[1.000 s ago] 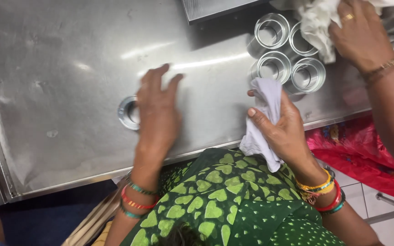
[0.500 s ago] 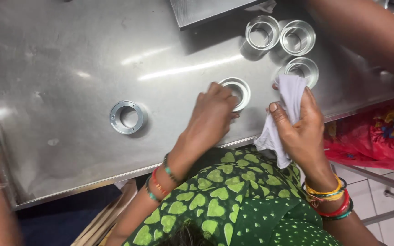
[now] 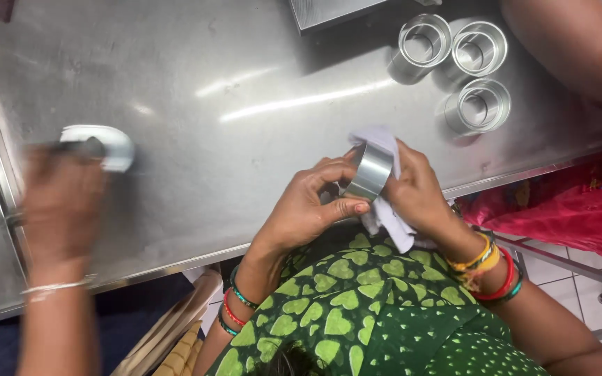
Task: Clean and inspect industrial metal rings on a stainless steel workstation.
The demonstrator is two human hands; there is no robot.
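One broad steel table point(image 3: 245, 76) fills most of the view, its brushed top catching streaks of light and its front edge running just above the worker's lap. Below it spreads the green, heart-patterned cloth of the person's clothing point(image 3: 357, 313), with a red bundle of fabric point(image 3: 566, 209) off to the right near a tiled floor. At left a co-worker's blurred hand point(image 3: 60, 205) reaches in toward a smeared, pale round shape point(image 3: 106, 146) on the table, possibly another metal ring, though motion blur makes that uncertain. At top right another person's forearm point(image 3: 573, 42) crosses the corner beside three steel cups point(image 3: 479, 104) standing upright and close together. At centre, just over the table edge, the left hand point(image 3: 308, 209) has thumb and fingers clamped on a short metal ring point(image 3: 369, 170), tilted on its side. The right hand point(image 3: 419, 191), bangles at the wrist, presses a white cloth point(image 3: 384, 223) against the ring, fingers closed around the cloth.
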